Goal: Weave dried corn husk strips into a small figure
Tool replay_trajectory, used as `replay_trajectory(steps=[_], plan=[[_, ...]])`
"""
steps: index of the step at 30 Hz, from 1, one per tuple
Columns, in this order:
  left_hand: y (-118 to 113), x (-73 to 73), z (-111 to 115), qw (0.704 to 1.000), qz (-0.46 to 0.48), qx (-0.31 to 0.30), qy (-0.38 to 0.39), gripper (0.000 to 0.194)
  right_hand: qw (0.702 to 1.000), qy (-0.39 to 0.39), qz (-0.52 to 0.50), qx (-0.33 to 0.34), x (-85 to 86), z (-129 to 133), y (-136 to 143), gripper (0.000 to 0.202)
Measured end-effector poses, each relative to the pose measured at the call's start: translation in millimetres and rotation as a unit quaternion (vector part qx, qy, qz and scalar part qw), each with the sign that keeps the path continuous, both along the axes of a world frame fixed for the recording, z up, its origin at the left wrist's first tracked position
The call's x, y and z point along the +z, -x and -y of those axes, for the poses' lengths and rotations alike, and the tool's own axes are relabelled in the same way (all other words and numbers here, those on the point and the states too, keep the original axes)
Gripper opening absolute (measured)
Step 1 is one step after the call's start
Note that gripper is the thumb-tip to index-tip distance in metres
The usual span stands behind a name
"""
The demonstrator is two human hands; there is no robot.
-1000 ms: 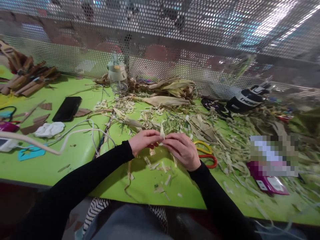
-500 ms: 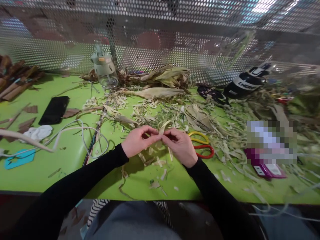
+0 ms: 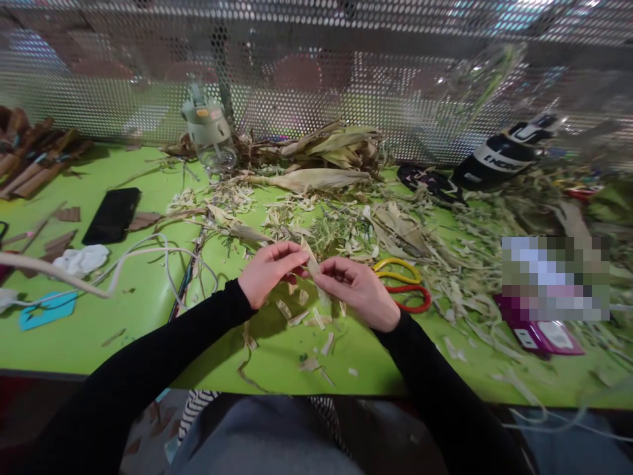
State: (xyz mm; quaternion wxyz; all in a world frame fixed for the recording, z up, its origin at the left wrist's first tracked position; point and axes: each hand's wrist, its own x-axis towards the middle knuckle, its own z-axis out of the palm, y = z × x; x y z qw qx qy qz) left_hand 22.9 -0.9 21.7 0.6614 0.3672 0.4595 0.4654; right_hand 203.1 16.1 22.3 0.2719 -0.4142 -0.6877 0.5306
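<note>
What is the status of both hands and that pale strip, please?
Left hand, right hand: both pinching pale strip. Strip tilted, upper tip free. Nearby clutter: red handle, yellow handle beside right hand; loose scraps.

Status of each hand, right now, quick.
Left hand: closed, pinching a pale strip.
Right hand: closed, pinching the same strip.

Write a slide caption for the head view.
Left hand and right hand hold a pale strip between them over a green table strewn with dry plant scraps.
</note>
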Motion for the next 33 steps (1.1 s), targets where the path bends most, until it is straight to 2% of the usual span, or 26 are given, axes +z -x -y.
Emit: replay_trajectory(steps=[13,15,18,20,22,24,26,28,30,33], plan=[[7,-0.4,-6,0.997,-0.019,0.06,-0.053,0.028,0.999,0.031,0.015,0.022,4.6,-3,-2,0.022],[6,-0.4,-5,0.997,-0.032,0.044,-0.064,0.028,1.0,0.026,0.007,-0.001,2.7,-3,-1,0.023],[3,-0.5,-3,0.994,-0.073,-0.024,-0.073,0.03,0.999,0.018,-0.002,-0.038,-3.3,-2,0,0.025],[2,-0.4,-2,0.993,-0.092,-0.044,-0.068,0.027,0.999,0.015,-0.013,-0.045,-6.5,-1,-1,0.026],[2,0.4,-2,0.995,-0.083,-0.034,-0.053,0.024,0.998,-0.028,-0.029,-0.045,-7.2,0,-2,0.026],[4,1.9,-3,0.998,-0.058,-0.022,-0.028,0.022,0.991,-0.128,-0.026,-0.026,-5.8,-1,-3,0.026],[6,3.5,-4,0.999,-0.043,-0.023,-0.006,0.02,0.969,-0.247,0.002,0.006,-3.7,-1,-4,0.023],[6,4.1,-4,0.999,-0.042,-0.033,0.002,0.021,0.945,-0.325,0.032,0.026,-2.6,-2,-3,0.014],[6,3.1,-4,0.998,-0.048,-0.045,-0.004,0.024,0.933,-0.355,0.048,0.022,-2.4,-3,-2,0.008],[5,-0.1,-3,0.997,-0.055,-0.056,-0.025,0.025,0.937,-0.345,0.059,0.016,-2.6,-2,-2,0.007]])
